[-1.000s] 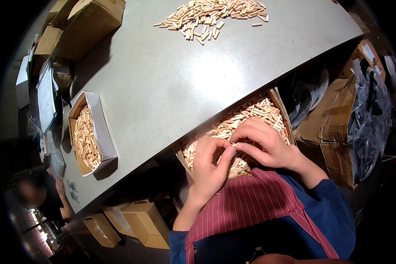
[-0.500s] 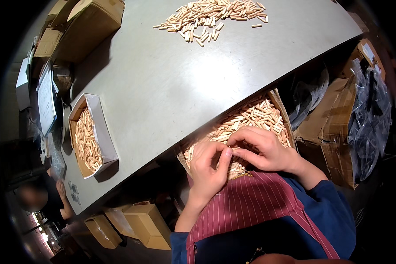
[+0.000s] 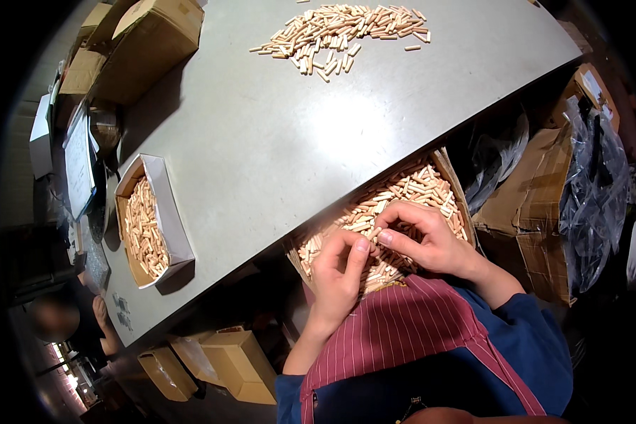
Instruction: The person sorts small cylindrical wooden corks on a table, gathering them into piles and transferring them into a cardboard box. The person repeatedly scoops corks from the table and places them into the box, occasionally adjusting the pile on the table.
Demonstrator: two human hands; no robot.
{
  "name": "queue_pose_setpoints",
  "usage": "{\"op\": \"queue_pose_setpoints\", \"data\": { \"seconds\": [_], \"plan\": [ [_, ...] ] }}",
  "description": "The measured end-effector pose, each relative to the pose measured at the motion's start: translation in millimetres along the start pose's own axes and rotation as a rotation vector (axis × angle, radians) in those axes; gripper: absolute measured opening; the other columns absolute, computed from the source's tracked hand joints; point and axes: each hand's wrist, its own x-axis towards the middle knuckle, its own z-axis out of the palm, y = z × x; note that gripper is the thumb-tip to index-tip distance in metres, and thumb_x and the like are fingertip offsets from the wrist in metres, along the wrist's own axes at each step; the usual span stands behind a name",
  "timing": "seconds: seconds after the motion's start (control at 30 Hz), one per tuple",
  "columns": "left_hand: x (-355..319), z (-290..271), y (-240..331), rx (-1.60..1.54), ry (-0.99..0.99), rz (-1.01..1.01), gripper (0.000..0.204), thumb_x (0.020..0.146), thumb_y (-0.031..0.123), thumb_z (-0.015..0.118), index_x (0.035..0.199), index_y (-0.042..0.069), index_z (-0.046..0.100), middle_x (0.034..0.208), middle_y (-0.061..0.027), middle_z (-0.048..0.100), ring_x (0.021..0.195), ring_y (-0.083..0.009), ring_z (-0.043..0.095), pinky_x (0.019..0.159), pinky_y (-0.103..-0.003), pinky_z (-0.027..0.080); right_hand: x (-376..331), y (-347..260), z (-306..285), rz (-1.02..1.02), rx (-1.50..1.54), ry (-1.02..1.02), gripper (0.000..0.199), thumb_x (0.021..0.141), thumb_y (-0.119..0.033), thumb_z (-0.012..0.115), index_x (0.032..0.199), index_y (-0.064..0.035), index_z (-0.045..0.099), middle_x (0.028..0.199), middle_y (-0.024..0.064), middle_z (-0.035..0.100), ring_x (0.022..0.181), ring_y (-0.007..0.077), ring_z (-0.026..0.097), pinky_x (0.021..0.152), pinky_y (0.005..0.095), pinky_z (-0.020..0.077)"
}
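Over an open cardboard box (image 3: 461,194) heaped with short wooden dowels (image 3: 420,185), my two hands meet close together. My left hand (image 3: 338,272) is pinched, thumb against forefinger. Opposite it, my right hand (image 3: 425,239) pinches in the same way. A small pale wooden dowel (image 3: 374,234) shows between the fingertips of both hands, partly covered by them. The box sits against my striped apron, its far side running under the table edge.
On the grey table (image 3: 261,141) lies a loose dowel pile (image 3: 346,32); a white-sided carton (image 3: 168,212) of dowels stands left. Cardboard boxes (image 3: 148,49) stand far left. To the right is a carton (image 3: 526,191) with clear plastic. Another person's hand (image 3: 100,311) rests by the table's left end.
My fingertips have drawn slightly apart, and the dowel between them shows more plainly. My right thumb has straightened toward the left hand. The view has shifted slightly.
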Motion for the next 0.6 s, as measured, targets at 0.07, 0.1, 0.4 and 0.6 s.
{"op": "queue_pose_setpoints", "data": {
  "seconds": [0.07,0.1,0.4,0.6],
  "plan": [
    [-0.7,-0.4,0.1,0.022,-0.006,-0.005,0.017,0.110,0.013,0.063,0.102,0.000,0.067,0.090,-0.0031,0.070,0.083,-0.0078,0.062,0.076,-0.024,0.051,0.6,-1.4,-0.9,-0.012,-0.023,0.005,0.018,0.101,-0.014,0.069,0.110,0.0008,0.069,0.100,0.0139,0.072,0.093,0.0253,0.071,0.083,0.0363,0.0553],
    [-0.8,-0.6,0.3,0.033,-0.008,-0.007,0.017,0.110,0.013,0.063,0.102,0.000,0.067,0.090,-0.0030,0.070,0.083,-0.0078,0.062,0.077,-0.024,0.051,0.9,-2.0,-1.3,-0.018,-0.035,0.007,0.017,0.101,-0.014,0.069,0.109,0.0007,0.070,0.099,0.0140,0.072,0.093,0.0257,0.071,0.083,0.0365,0.0553],
    [-4.0,3.9,1.7,-0.149,-0.101,-0.073,0.015,0.110,0.011,0.063,0.100,0.000,0.066,0.093,-0.0031,0.068,0.085,-0.0071,0.062,0.079,-0.024,0.052,0.8,1.0,-3.2,-0.070,-0.070,0.007,0.015,0.097,-0.012,0.069,0.103,0.0016,0.070,0.095,0.0151,0.070,0.088,0.0285,0.069,0.078,0.0379,0.0541],
    [-9.1,4.9,-4.3,0.010,-0.111,-0.136,0.012,0.107,0.008,0.064,0.098,0.000,0.065,0.092,-0.0064,0.068,0.086,-0.0148,0.063,0.080,-0.029,0.051,1.8,-4.6,-2.8,-0.055,-0.002,-0.007,0.012,0.094,-0.010,0.066,0.095,0.0017,0.067,0.087,0.0141,0.065,0.082,0.0291,0.064,0.074,0.0392,0.0518]
  ]
}}
